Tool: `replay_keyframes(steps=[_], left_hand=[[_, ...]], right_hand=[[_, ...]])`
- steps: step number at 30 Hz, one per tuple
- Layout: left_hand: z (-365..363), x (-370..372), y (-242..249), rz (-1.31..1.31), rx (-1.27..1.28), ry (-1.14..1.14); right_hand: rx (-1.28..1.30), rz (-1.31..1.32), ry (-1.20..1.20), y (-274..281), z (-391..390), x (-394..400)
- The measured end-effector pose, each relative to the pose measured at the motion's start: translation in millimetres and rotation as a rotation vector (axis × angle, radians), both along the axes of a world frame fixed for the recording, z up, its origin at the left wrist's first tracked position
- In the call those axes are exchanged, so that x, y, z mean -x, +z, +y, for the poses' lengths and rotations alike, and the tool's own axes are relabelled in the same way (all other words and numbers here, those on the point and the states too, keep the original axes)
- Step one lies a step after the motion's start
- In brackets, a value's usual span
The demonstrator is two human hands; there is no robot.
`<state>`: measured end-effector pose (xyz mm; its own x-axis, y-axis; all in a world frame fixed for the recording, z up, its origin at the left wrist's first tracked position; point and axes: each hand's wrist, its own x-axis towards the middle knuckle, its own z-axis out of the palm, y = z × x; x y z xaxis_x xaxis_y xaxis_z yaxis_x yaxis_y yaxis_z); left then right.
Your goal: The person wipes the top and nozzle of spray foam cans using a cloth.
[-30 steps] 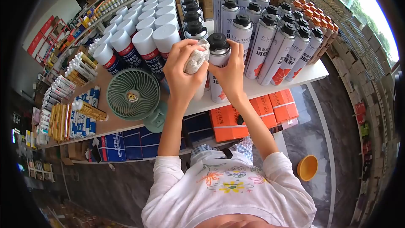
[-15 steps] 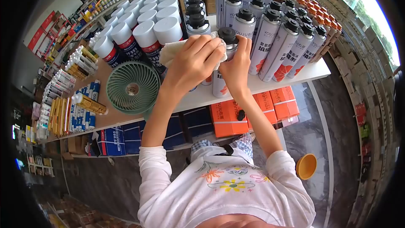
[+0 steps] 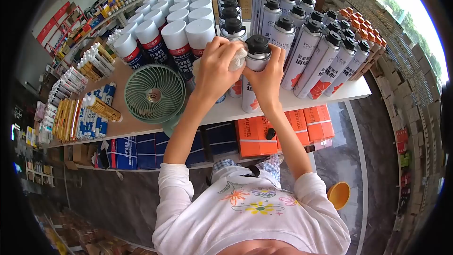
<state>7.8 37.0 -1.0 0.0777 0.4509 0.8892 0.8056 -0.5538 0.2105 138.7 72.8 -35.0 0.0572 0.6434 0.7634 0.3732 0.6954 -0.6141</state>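
Note:
My right hand (image 3: 267, 81) is wrapped round the upper part of a black-capped spray can (image 3: 249, 98), which stands upright near the front edge of the white shelf top (image 3: 222, 113). Bunched in my left hand (image 3: 216, 64) is a whitish cloth (image 3: 239, 56), pressed against the left side of the can's neck. The can's black cap (image 3: 257, 44) shows between my hands. Further black-capped cans (image 3: 322, 61) stand to the right and behind. Left of my left hand are white-capped cans (image 3: 176, 42) with red and dark labels.
A green round fan (image 3: 155, 95) stands left of my hands. Beyond it lie blue and white tubes (image 3: 101, 113) and gold tubes (image 3: 66, 118). Orange boxes (image 3: 255, 137) and blue boxes (image 3: 146, 151) sit below the top. An orange bowl (image 3: 339, 195) is on the floor.
The view has shifted a little. My left hand and the cloth have moved off the cap's top edge to the can's left side, and the cap is more exposed. My right hand still holds the can.

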Motion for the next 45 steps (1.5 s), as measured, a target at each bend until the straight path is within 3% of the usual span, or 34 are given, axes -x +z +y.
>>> replay_keyframes(steps=[11,22,39,45], left_hand=[[-25,-12,8,0.036,-0.26,-0.071],[-4,-8,15,0.2,-0.081,-0.119],[-11,-17,5,-0.179,0.016,0.058],[-16,-13,-4,-0.24,-0.003,0.025]], right_hand=[[0.051,0.022,0.037,3,2,0],[0.088,0.021,0.046,0,5,-3],[0.07,0.054,-0.02,-2,3,8],[0.046,0.046,-0.015,-2,-3,10]])
